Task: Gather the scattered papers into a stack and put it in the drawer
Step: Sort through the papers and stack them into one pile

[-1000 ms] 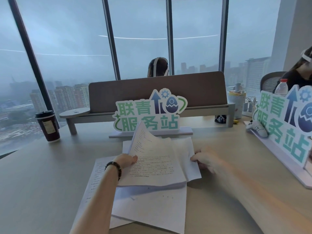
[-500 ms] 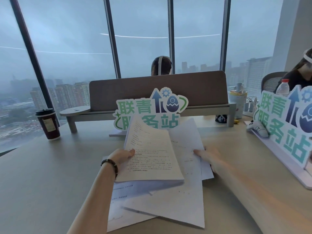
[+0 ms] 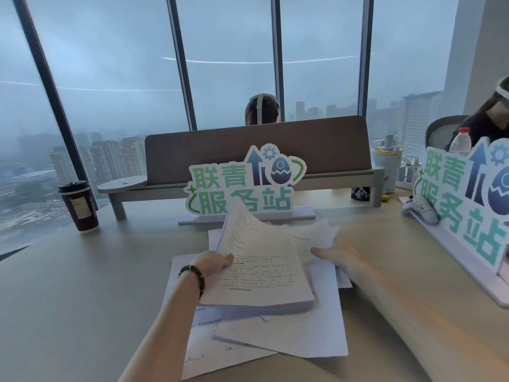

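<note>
Near the desk's (image 3: pixel 68 312) front edge, we pinch a bundle of papers (image 3: pixel 261 268) in our left hand (image 3: pixel 213 264), while our right hand (image 3: pixel 337 253), fingers extended, presses on the loose sheets (image 3: pixel 289 337) beneath.

Both desk signs (image 3: pixel 245 186) read "联青服务站".

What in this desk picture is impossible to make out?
From the head view:
- The drawer: nowhere in the frame.
- The print on the lifted bundle of papers: too small and blurred to read.
- The loose sheets on the desk: partly covered by the bundle.
- The right hand: motion-blurred, so its grip is unclear.
- The left hand: fingertips hidden under the bundle's edge.
</note>
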`<state>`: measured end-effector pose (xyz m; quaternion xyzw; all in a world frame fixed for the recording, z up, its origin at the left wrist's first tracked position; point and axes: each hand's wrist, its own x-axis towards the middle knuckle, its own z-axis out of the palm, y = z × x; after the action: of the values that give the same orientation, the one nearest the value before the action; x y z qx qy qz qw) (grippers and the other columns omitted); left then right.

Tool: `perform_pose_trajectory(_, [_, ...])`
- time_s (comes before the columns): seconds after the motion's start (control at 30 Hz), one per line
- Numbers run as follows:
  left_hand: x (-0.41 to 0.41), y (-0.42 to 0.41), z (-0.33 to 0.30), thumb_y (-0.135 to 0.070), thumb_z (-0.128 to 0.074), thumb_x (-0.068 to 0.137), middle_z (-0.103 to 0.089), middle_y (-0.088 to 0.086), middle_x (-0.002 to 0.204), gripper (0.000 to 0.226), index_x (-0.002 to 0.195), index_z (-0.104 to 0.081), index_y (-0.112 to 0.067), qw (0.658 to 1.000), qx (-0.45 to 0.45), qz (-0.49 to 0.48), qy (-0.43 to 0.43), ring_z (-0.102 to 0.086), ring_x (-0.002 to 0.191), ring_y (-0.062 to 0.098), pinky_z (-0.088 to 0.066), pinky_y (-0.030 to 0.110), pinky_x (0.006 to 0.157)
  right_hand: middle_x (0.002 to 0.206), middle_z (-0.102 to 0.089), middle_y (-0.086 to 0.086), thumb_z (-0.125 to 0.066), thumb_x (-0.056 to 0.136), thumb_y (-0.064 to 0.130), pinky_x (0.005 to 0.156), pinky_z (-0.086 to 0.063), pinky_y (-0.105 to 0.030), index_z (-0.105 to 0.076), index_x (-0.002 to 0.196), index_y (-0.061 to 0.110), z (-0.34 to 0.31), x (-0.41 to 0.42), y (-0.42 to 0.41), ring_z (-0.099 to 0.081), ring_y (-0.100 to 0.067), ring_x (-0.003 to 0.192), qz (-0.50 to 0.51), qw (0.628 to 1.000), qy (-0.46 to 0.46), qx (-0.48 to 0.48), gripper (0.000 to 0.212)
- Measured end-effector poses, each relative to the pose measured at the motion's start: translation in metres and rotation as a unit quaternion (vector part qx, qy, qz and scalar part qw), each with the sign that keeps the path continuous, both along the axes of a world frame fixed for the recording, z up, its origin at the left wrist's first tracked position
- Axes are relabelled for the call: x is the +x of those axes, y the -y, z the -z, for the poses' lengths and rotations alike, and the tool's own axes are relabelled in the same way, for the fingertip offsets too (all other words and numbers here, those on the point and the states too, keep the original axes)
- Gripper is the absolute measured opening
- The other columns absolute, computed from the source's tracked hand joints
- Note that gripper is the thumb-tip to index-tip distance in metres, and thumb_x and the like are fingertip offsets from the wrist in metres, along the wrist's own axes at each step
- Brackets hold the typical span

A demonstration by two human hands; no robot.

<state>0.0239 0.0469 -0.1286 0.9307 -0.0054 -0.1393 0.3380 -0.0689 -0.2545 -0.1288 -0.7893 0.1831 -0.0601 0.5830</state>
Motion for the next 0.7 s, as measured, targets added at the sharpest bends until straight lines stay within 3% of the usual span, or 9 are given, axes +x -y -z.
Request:
perform_pose_trajectory(0.13, [0.000, 0.007, 0.004, -0.045, -0.054, 0.095, -0.069, 0.010, 0.118, 0.047, 0.118, -0.065, -0.005, 0.999, -0.033, 0.007, -0.011, -0.065, 0.108, 0.028, -0.051, 0.040, 0.098, 0.104, -0.070, -0.005, -0.078, 0.084, 0.018, 0.080, -0.052, -0.034, -0.063, 0.089, 0.022, 0.003, 0.002, 0.000, -0.066, -0.023, 0.094, 0.007, 1.000, 0.008, -0.023, 0.016])
perform_pose_trajectory(0.23, [-0.001, 0.003, 0.000, -0.043, -0.057, 0.094, -0.071, 0.013, 0.114, 0.047, 0.116, -0.066, -0.003, 0.997, -0.080, 0.005, -0.021, -0.067, 0.105, 0.030, -0.052, 0.044, 0.097, 0.103, -0.069, -0.008, -0.071, 0.090, 0.015, 0.084, -0.054, -0.038, -0.063, 0.092, 0.017, 0.003, 0.004, 0.002, -0.066, -0.027, 0.094, 0.018, 1.000, 0.002, -0.015, 0.009])
perform_pose_trajectory(0.33, [0.000, -0.008, -0.005, -0.041, -0.062, 0.092, -0.072, 0.015, 0.110, 0.046, 0.115, -0.066, -0.002, 0.988, -0.149, -0.018, -0.040, -0.069, 0.102, 0.033, -0.053, 0.050, 0.095, 0.094, -0.064, -0.010, -0.062, 0.096, 0.011, 0.069, -0.051, -0.034, -0.061, 0.099, 0.009, -0.002, -0.001, 0.001, -0.062, -0.023, 0.077, 0.024, 0.999, 0.004, 0.025, 0.004])
perform_pose_trajectory(0.4, [0.000, -0.016, -0.007, -0.037, -0.067, 0.089, -0.074, 0.015, 0.106, 0.042, 0.114, -0.067, -0.003, 0.976, -0.208, -0.043, -0.053, -0.070, 0.099, 0.035, -0.054, 0.053, 0.092, 0.095, -0.063, -0.010, -0.058, 0.099, 0.018, 0.070, -0.049, -0.034, -0.060, 0.107, 0.007, -0.001, 0.001, 0.003, -0.060, -0.024, 0.076, 0.038, 0.998, 0.007, 0.039, 0.013])
perform_pose_trajectory(0.5, [-0.003, -0.021, -0.010, -0.035, -0.067, 0.089, -0.074, 0.016, 0.106, 0.040, 0.113, -0.067, -0.003, 0.969, -0.234, -0.052, -0.065, -0.070, 0.099, 0.037, -0.053, 0.055, 0.092, 0.107, -0.066, -0.010, -0.052, 0.102, 0.030, 0.080, -0.050, -0.036, -0.060, 0.122, 0.005, 0.001, 0.003, 0.004, -0.063, -0.030, 0.093, 0.055, 0.997, 0.015, 0.044, 0.033])
perform_pose_trajectory(0.6, [-0.006, -0.021, -0.011, -0.029, -0.060, 0.095, -0.071, 0.020, 0.113, 0.035, 0.116, -0.064, -0.001, 0.961, -0.260, -0.058, -0.076, -0.068, 0.101, 0.037, -0.053, 0.051, 0.093, 0.105, -0.068, -0.010, -0.056, 0.100, 0.031, 0.080, -0.051, -0.036, -0.062, 0.116, 0.008, 0.001, 0.002, 0.004, -0.065, -0.028, 0.090, 0.058, 0.995, 0.022, 0.074, 0.029])
perform_pose_trajectory(0.7, [-0.009, -0.020, -0.009, -0.028, -0.058, 0.096, -0.069, 0.020, 0.115, 0.037, 0.120, -0.062, 0.000, 0.965, -0.243, -0.065, -0.073, -0.066, 0.104, 0.037, -0.052, 0.051, 0.096, 0.103, -0.071, -0.010, -0.073, 0.088, 0.015, 0.076, -0.056, -0.039, -0.065, 0.105, 0.010, 0.000, -0.001, 0.006, -0.068, -0.028, 0.090, 0.022, 0.997, 0.003, 0.074, 0.019])
